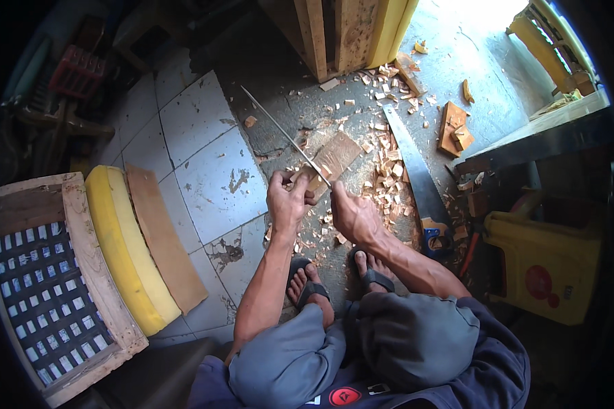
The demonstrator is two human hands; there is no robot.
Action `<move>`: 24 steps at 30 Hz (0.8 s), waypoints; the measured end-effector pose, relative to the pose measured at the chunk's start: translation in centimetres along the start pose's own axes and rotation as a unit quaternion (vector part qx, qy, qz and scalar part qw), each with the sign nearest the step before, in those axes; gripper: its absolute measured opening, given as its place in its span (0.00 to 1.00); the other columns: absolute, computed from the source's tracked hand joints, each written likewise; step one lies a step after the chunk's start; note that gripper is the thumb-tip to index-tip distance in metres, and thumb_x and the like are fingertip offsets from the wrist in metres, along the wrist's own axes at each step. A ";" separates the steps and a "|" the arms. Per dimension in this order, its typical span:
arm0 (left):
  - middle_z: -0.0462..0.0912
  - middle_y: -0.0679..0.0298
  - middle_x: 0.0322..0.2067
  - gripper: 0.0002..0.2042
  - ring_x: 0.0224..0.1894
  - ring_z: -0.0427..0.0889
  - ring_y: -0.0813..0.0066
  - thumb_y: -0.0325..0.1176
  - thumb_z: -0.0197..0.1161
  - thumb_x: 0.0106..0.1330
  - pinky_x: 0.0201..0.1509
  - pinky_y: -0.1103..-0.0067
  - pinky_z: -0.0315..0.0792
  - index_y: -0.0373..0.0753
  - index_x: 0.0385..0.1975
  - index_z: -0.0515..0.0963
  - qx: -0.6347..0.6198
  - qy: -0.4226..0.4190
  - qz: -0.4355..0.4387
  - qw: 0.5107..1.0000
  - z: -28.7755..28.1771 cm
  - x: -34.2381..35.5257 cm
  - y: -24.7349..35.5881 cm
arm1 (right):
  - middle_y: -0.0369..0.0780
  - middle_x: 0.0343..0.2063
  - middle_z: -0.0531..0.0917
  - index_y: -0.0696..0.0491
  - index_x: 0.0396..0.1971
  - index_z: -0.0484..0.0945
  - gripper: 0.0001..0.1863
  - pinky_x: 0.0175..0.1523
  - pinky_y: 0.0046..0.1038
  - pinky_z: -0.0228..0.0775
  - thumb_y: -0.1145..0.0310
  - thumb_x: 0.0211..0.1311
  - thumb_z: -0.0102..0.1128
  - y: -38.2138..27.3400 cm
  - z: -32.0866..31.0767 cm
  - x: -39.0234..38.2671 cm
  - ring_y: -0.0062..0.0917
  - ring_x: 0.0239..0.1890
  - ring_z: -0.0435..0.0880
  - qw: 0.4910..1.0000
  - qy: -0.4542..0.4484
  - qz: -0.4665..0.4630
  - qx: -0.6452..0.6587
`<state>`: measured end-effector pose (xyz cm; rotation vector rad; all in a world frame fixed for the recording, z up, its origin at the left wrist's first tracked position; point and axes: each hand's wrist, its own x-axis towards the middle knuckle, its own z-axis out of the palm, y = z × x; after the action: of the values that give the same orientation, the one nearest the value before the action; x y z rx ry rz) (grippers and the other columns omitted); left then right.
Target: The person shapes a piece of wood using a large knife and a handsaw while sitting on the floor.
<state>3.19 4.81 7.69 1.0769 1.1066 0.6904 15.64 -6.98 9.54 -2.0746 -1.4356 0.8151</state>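
My right hand (355, 217) is closed around the near end of a long, thin metal tool (280, 128), whose handle end is hidden in the fist. The tool slants up and to the left, its tip above the edge of the tiles. My left hand (290, 196) pinches a small piece of wood (315, 183), partly covered by the fingers, right where the tool crosses it. Under and just beyond the hands lies a flat wooden board (342, 155) on the floor.
Wood chips (389, 178) litter the floor around a handsaw (416, 174). Right stand a yellow plastic container (546, 262) and wooden offcuts (453, 129). Left are a webbed wooden frame (101, 273), yellow foam (126, 249) and a brown strip (164, 238). A wooden frame (355, 34) stands ahead.
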 end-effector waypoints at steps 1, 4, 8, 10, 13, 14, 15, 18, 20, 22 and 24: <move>0.81 0.55 0.35 0.13 0.22 0.82 0.74 0.31 0.68 0.70 0.23 0.79 0.80 0.31 0.42 0.71 0.011 0.002 -0.004 1.000 -0.3 -0.1 0.0 | 0.55 0.24 0.82 0.57 0.48 0.64 0.11 0.23 0.49 0.71 0.72 0.71 0.49 0.0 0.2 0.1 0.51 0.20 0.82 1.000 0.023 -0.016 -0.004; 0.81 0.56 0.35 0.13 0.22 0.82 0.74 0.31 0.68 0.70 0.23 0.79 0.80 0.31 0.42 0.71 0.015 0.004 0.008 1.000 0.5 0.7 0.5 | 0.53 0.17 0.78 0.56 0.45 0.65 0.07 0.20 0.48 0.66 0.71 0.73 0.49 0.7 1.3 0.5 0.48 0.16 0.79 0.998 0.061 -0.019 0.000; 0.81 0.56 0.35 0.14 0.22 0.82 0.73 0.32 0.67 0.71 0.24 0.78 0.81 0.31 0.44 0.71 0.031 -0.004 0.018 0.999 -0.5 0.7 0.2 | 0.53 0.13 0.77 0.56 0.44 0.65 0.07 0.19 0.48 0.65 0.69 0.76 0.48 -0.9 -1.4 0.9 0.49 0.13 0.77 0.994 -0.032 0.035 0.100; 0.80 0.56 0.35 0.14 0.22 0.83 0.73 0.32 0.67 0.71 0.24 0.78 0.81 0.31 0.44 0.70 0.029 -0.023 0.010 0.999 -0.5 0.1 -0.5 | 0.53 0.14 0.77 0.57 0.44 0.65 0.07 0.19 0.48 0.65 0.69 0.76 0.48 -1.5 -1.7 0.1 0.49 0.13 0.77 0.993 0.029 0.021 0.115; 0.80 0.55 0.36 0.15 0.23 0.83 0.73 0.33 0.67 0.71 0.24 0.78 0.80 0.31 0.44 0.70 0.014 -0.026 0.008 1.000 0.2 0.2 -0.1 | 0.55 0.17 0.79 0.59 0.46 0.66 0.08 0.21 0.51 0.70 0.71 0.74 0.49 -1.3 -1.7 -0.5 0.54 0.19 0.81 0.991 0.119 -0.038 0.047; 0.79 0.55 0.37 0.15 0.23 0.83 0.73 0.33 0.67 0.71 0.24 0.78 0.80 0.31 0.44 0.70 0.007 -0.027 0.008 1.000 0.6 0.2 0.1 | 0.55 0.18 0.79 0.59 0.47 0.66 0.09 0.22 0.51 0.70 0.71 0.73 0.49 -0.4 -1.0 -0.8 0.54 0.20 0.82 0.991 0.120 -0.038 0.040; 0.79 0.55 0.35 0.15 0.23 0.83 0.74 0.34 0.68 0.71 0.24 0.78 0.80 0.31 0.44 0.70 0.017 -0.029 -0.001 0.999 0.2 0.2 0.3 | 0.55 0.19 0.80 0.59 0.47 0.66 0.09 0.24 0.51 0.71 0.72 0.73 0.50 -0.3 -0.5 -0.8 0.54 0.21 0.82 0.991 0.123 -0.047 0.038; 0.80 0.56 0.33 0.14 0.22 0.83 0.74 0.33 0.67 0.71 0.23 0.78 0.80 0.31 0.43 0.70 0.054 -0.013 0.010 0.998 0.2 0.6 0.5 | 0.56 0.22 0.81 0.57 0.49 0.66 0.10 0.28 0.51 0.74 0.72 0.72 0.50 0.2 0.3 -0.1 0.55 0.24 0.83 0.996 0.086 -0.018 0.005; 0.80 0.57 0.31 0.13 0.22 0.82 0.74 0.32 0.66 0.71 0.22 0.79 0.80 0.33 0.42 0.69 0.025 -0.023 0.014 0.999 0.1 0.5 0.0 | 0.56 0.21 0.81 0.56 0.48 0.66 0.09 0.30 0.52 0.75 0.72 0.72 0.50 0.6 0.5 0.0 0.55 0.24 0.83 0.999 0.024 0.024 -0.010; 0.79 0.58 0.32 0.13 0.21 0.82 0.74 0.31 0.66 0.71 0.22 0.79 0.80 0.33 0.41 0.69 0.012 -0.025 0.011 1.000 0.0 0.6 -0.3 | 0.53 0.18 0.80 0.57 0.54 0.67 0.13 0.24 0.48 0.72 0.72 0.73 0.51 0.9 0.5 -0.3 0.50 0.19 0.82 0.997 0.070 0.005 0.015; 0.79 0.59 0.30 0.13 0.21 0.82 0.75 0.31 0.67 0.71 0.21 0.79 0.80 0.33 0.42 0.69 -0.002 -0.009 0.000 1.000 0.0 0.5 0.2 | 0.49 0.14 0.77 0.56 0.58 0.66 0.15 0.20 0.45 0.70 0.73 0.74 0.52 0.1 0.3 -1.0 0.45 0.14 0.80 0.976 0.196 -0.064 0.064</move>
<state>3.34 5.31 7.69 1.0782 1.0890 0.6803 15.19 -7.98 9.43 -1.8921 -1.2475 0.4037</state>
